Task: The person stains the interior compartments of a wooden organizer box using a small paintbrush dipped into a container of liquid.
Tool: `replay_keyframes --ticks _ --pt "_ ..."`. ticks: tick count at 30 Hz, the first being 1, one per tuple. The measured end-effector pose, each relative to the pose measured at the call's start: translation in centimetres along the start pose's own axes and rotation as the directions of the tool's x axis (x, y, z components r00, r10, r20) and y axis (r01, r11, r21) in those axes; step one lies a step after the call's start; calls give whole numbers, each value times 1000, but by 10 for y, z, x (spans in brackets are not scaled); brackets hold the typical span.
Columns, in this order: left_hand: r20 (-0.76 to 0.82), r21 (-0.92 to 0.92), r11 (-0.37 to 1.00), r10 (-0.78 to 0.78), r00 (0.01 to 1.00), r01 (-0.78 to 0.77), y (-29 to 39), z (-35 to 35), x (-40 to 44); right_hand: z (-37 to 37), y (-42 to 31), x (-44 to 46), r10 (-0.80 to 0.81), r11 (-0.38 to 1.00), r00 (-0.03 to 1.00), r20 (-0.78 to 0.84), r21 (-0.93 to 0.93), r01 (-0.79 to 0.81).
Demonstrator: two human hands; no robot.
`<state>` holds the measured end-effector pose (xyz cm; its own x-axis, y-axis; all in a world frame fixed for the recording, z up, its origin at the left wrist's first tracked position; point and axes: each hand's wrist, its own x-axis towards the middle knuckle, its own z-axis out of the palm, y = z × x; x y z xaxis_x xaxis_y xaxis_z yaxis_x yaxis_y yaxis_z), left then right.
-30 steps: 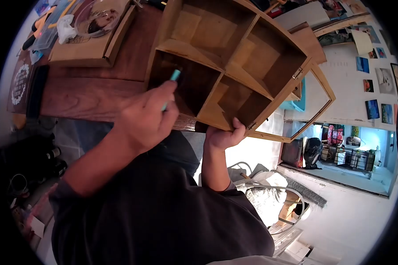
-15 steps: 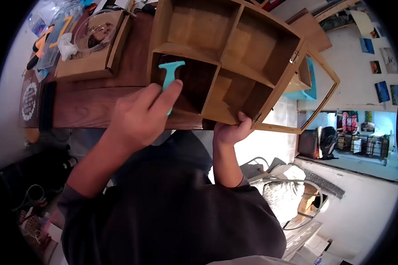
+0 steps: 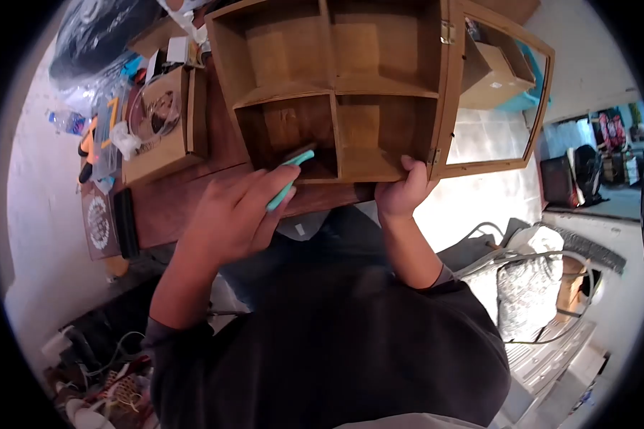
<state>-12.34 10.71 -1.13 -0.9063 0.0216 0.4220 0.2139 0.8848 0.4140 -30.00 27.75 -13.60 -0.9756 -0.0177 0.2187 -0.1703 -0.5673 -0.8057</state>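
A wooden cabinet (image 3: 386,94) with compartments lies on the table, its openings facing me. Its glass-paned door (image 3: 495,169) hangs open to the right on metal hinges. In my left hand (image 3: 240,214) is a small turquoise brush (image 3: 285,191), gripped by the handle, with its head at the lower left compartment. What look like dark bristles are hard to make out in the shadow there. My right hand (image 3: 406,191) grips the cabinet's near edge close to the lower hinge, thumb on top and fingers hidden beneath.
A cardboard box (image 3: 157,169) with a clear round plastic lid (image 3: 155,107) on it stands left on the reddish wooden table (image 3: 172,204). A plastic bottle (image 3: 68,121) is further left. Right of the table, another box (image 3: 494,80) sits by a turquoise bin (image 3: 526,99).
My left hand has lowered the brush head toward me and tilted it to the right. The view has turned, so the cabinet appears straighter. My right hand still holds the edge.
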Motion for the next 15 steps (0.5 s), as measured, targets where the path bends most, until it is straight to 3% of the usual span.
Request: replay_keyframes --ticks 3,8,10,15 --pt "-260 177 978 158 953 -114 24 -21 6 -4 2 1 -15 992 1000 -17 -123 13" --pt "-151 325 891 380 913 -317 21 -21 34 -4 0 0 -8 978 1000 -17 -209 4" --pt "3 256 892 385 923 -373 19 -13 37 -2 -3 1 9 978 1000 -5 -207 -10" --pt "129 126 877 449 884 -464 24 -6 25 -7 1 1 -25 962 1000 13 -273 27"
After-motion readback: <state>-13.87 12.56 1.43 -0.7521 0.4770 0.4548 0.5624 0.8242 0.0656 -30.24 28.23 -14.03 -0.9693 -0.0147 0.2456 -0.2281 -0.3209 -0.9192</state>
